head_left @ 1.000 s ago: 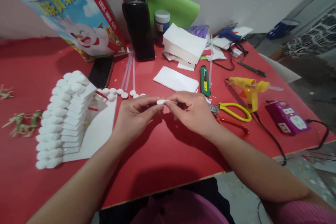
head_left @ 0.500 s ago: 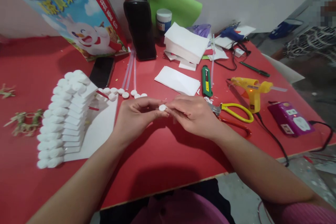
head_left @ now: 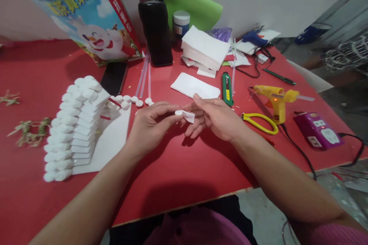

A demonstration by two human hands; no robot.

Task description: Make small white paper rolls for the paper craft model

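Between the thumb and fingers of my left hand (head_left: 153,124) is pinched a small white paper roll (head_left: 178,113), with a loose paper tail (head_left: 188,116) sticking out to the right. My right hand (head_left: 214,116) is beside it, fingers spread and thumb raised, just behind the tail; whether it touches the paper I cannot tell. Several finished-looking white rolls (head_left: 139,103) lie beyond my left hand. Farther left, white folded pieces with round ends (head_left: 83,122) stand in stepped rows on a white sheet (head_left: 115,138).
On the red table (head_left: 178,172) lie a stack of white paper (head_left: 205,48), a green cutter (head_left: 227,88), yellow-handled pliers (head_left: 260,122), a yellow glue gun (head_left: 273,97) and a purple power socket (head_left: 317,130). A phone (head_left: 155,32) leans upright at the back. A person's patterned sleeve (head_left: 345,55) shows at right.
My right hand has loosened its pinch and spread its fingers. A paper tail now shows beside the roll, which my left hand still holds.
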